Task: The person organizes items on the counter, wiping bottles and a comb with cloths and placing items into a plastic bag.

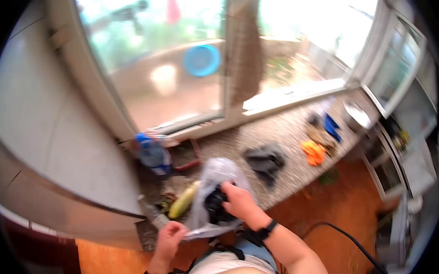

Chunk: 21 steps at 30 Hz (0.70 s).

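A whitish translucent plastic bag [202, 231] lies at the near left part of the speckled counter, with a black bundle [215, 204] inside its mouth. My right hand [239, 201] is closed at the top of the black bundle, fingers curled onto it. My left hand [170, 234] pinches the near left edge of the bag. A yellow-green long vegetable [183, 200] rests just left of the bag. Behind it stand a blue-capped clear container [152, 155] and a reddish-brown frame-like tray [198, 159]. Motion blurs the details.
On the speckled counter [292, 176] lie a dark grey cloth [265, 161], an orange item [313, 152], a blue item [331, 127] and a metal bowl [356, 116]. Windows line the back. A black cable [350, 238] crosses the lower right above the orange-brown floor [342, 205].
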### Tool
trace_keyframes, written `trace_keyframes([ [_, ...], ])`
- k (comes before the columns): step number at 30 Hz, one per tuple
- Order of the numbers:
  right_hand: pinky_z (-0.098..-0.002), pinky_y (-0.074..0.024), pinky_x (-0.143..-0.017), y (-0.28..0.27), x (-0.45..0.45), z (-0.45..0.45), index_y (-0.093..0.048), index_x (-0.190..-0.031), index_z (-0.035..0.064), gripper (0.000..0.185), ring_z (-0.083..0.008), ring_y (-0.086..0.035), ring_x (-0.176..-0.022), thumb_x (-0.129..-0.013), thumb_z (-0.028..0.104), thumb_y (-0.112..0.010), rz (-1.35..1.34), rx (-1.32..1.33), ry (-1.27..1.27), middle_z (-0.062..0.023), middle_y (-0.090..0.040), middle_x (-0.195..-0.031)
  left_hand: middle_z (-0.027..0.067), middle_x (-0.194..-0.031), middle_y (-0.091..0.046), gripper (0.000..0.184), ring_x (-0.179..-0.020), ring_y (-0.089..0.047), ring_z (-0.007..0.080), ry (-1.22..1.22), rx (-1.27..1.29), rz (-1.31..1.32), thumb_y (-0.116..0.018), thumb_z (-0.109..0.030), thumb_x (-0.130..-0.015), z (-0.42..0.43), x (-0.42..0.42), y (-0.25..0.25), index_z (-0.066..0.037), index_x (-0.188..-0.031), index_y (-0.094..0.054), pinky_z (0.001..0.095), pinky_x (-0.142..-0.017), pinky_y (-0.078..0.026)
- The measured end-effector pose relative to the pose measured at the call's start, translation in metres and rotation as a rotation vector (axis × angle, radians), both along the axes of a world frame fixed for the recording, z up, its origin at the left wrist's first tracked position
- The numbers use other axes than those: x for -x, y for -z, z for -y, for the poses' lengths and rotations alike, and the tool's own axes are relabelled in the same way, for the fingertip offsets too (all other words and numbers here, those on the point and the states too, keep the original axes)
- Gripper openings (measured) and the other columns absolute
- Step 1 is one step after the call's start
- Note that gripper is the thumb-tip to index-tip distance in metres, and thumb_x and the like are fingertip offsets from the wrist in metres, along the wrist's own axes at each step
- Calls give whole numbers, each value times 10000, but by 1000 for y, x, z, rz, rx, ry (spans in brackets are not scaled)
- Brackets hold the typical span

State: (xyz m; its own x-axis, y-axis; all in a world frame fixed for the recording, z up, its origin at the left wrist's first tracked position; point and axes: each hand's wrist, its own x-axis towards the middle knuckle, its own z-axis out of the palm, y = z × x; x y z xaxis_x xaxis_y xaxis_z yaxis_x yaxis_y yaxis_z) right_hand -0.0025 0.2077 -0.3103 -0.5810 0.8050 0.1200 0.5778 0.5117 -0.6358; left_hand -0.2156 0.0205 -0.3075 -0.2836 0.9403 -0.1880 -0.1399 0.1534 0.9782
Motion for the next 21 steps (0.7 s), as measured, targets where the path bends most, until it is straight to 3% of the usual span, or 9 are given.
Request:
trace_keyframes([
  [2, -479, -512, -837, 1, -2, -11, -560, -1056, 67, 362, -404, -637, -984, -722, 63, -698, 79, 125, -191, -183, -668, -992, -22, -861, -625, 35, -814, -567, 59, 12, 62, -40, -657, -57, -927, 6, 5, 1, -54, -945, -627, 218, -746, -475],
  [6, -421, -516, -895, -20, 0, -31, -585, -1279, 79, 534, -366, -647, -1052, -801, 226, -773, 121, 364, -401, -202, -668, -1146, -22, -897, -621, 102, -814, -569, 60, -66, 17, 98, -685, -105, -933, 15, 0, 18, -39, -973, -617, 226, -756, -477],
  [9, -385, -552, -758, -68, 23, -51, -702, -1071, 67, 299, -308, -707, -810, -821, 224, -755, 153, 279, -362, -136, -721, -846, -7, -905, -627, 122, -831, -577, 72, -75, 69, 96, -678, -121, -940, 20, -3, 21, -28, -990, -617, 239, -766, -480],
  [10, -342, -544, -669, -80, 37, -59, -714, -994, 61, 210, -247, -696, -701, -828, 186, -742, 8, 263, -327, -91, -704, -744, 2, -906, -631, 133, -839, -582, 78, -81, 77, 73, -675, -129, -943, 23, -4, 22, -24, -1002, -618, 247, -772, -482],
  [13, -271, -498, -601, -85, 98, -107, -677, -1015, 25, 161, -120, -610, -619, -865, 82, -672, -344, 101, -366, -85, -651, -723, 16, -915, -639, 159, -857, -588, 89, -124, 79, 71, -672, -145, -947, 23, -7, 15, -16, -1027, -623, 263, -787, -486],
  [14, -267, -498, -598, -82, 122, -124, -655, -1076, 16, 210, -110, -619, -648, -874, 73, -658, -420, 254, -337, -72, -652, -728, 15, -915, -642, 163, -855, -589, 88, -143, 95, 86, -674, -146, -946, 24, -8, 17, -13, -1025, -623, 262, -786, -486],
  [16, -314, -531, -664, -70, 169, -154, -629, -1230, 83, 372, -172, -654, -694, -861, 48, -660, -328, 155, -336, -102, -688, -863, 13, -921, -653, 181, -849, -590, 87, -176, 112, 113, -681, -155, -942, 28, -10, 32, -10, -1034, -623, 257, -782, -487],
  [17, -351, -540, -767, -70, 189, -162, -574, -1347, 131, 525, -228, -674, -807, -841, 27, -664, -191, 150, -337, -155, -676, -1058, 21, -926, -668, 187, -845, -600, 94, -182, 104, 112, -685, -162, -940, 30, -11, 36, -16, -1043, -631, 263, -783, -492],
  [21, -367, -518, -865, -35, 253, -199, -462, -1470, 209, 712, -292, -647, -992, -819, -3, -661, -39, -53, -535, -181, -591, -1292, 42, -967, -676, 176, -904, -637, 118, -226, 133, 124, -661, -135, -953, 39, -18, 34, -16, -1078, -628, 272, -820, -511],
])
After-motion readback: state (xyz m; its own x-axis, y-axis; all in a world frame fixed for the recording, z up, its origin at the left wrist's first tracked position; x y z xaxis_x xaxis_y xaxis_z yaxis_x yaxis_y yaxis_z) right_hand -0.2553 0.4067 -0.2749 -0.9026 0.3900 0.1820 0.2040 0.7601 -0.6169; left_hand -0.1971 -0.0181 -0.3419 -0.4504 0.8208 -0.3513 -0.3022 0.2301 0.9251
